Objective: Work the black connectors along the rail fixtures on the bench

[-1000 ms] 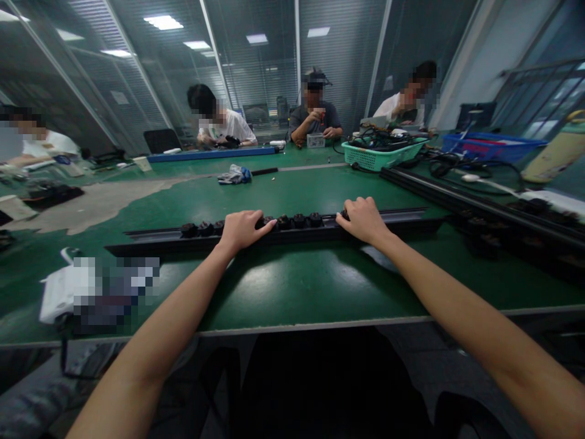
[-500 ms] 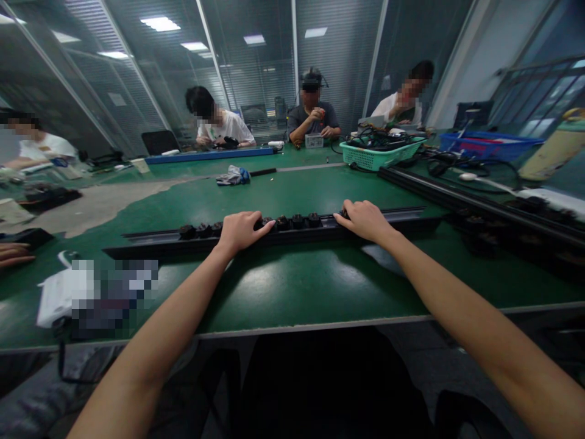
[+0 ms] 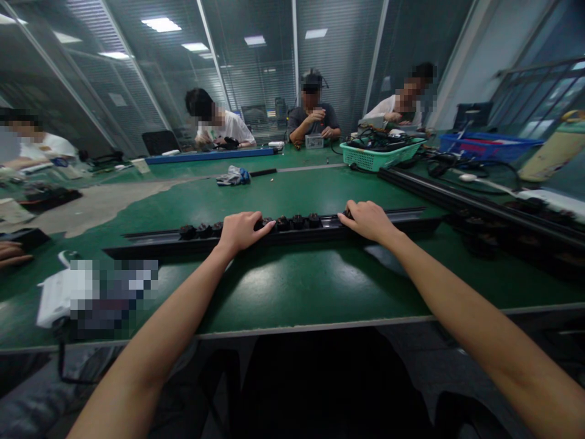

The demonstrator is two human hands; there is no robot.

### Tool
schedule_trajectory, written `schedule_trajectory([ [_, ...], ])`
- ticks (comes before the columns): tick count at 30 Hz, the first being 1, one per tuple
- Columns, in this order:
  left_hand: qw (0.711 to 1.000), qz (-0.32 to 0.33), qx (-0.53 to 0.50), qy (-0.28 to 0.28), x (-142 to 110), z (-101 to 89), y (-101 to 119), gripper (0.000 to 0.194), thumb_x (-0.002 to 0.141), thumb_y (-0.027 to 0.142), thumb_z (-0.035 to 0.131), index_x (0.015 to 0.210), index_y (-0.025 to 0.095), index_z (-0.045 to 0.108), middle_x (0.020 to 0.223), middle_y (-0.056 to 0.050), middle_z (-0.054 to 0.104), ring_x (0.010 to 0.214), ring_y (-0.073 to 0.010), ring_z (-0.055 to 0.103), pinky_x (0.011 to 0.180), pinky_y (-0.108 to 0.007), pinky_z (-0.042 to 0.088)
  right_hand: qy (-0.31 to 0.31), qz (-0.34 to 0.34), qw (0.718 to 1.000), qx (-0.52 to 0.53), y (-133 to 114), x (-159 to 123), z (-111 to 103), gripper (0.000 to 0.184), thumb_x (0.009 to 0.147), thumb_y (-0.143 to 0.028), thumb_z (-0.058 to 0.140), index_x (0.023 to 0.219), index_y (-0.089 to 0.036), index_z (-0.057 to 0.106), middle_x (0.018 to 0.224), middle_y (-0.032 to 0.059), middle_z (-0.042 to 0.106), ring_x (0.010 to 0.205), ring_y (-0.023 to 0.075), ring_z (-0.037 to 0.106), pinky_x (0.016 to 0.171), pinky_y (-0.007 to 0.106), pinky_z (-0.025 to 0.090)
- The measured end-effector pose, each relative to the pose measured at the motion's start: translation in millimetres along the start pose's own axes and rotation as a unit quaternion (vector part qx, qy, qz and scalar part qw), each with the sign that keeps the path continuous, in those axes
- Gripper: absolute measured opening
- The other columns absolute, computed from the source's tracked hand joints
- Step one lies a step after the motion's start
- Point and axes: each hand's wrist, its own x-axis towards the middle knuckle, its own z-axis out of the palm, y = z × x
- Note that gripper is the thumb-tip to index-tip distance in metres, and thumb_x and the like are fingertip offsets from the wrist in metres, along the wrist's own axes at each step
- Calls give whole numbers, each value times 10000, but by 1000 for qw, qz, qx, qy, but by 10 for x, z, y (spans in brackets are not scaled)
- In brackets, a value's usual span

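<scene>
A long black channel rail lies across the table in front of me, with several black round modules seated in a row along it. My left hand is closed over the left-middle part of the rail, thumb along the near side and fingers over the far side; it covers part of the row. Further right, my right hand is closed on a small black module, mostly hidden by the fingers. Between that module and the row, a stretch of the channel shows bare.
The green table carries a crumpled cloth, a green basket of cables, a blue bin and another long black rail at right. A white device lies front left. Another person's hand rests at far left.
My right hand has slid slightly to the right along the rail with the black module. My left hand has stayed in place.
</scene>
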Motion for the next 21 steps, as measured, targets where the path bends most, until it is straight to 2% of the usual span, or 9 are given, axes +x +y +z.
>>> schedule_trajectory([
  [10, 1000, 2, 6, 3, -3, 0, -1, 691, 988, 756, 292, 927, 208, 708, 963, -120, 773, 881, -286, 703, 634, -321, 332, 3, 1, 1000, -12, 1, -9, -27, 442, 1077, -455, 388, 1136, -99, 644, 1041, 210, 739, 946, 309, 668, 821, 364, 389],
  [21, 1000, 1, 4, 2, -2, -6, 3, 679, 989, 746, 299, 926, 211, 712, 964, -122, 771, 893, -292, 703, 645, -329, 351, -2, 11, 1000, -15, 12, -12, -40, 448, 1073, -460, 398, 1138, -98, 654, 1049, 212, 745, 948, 317, 674, 813, 368, 393],
])
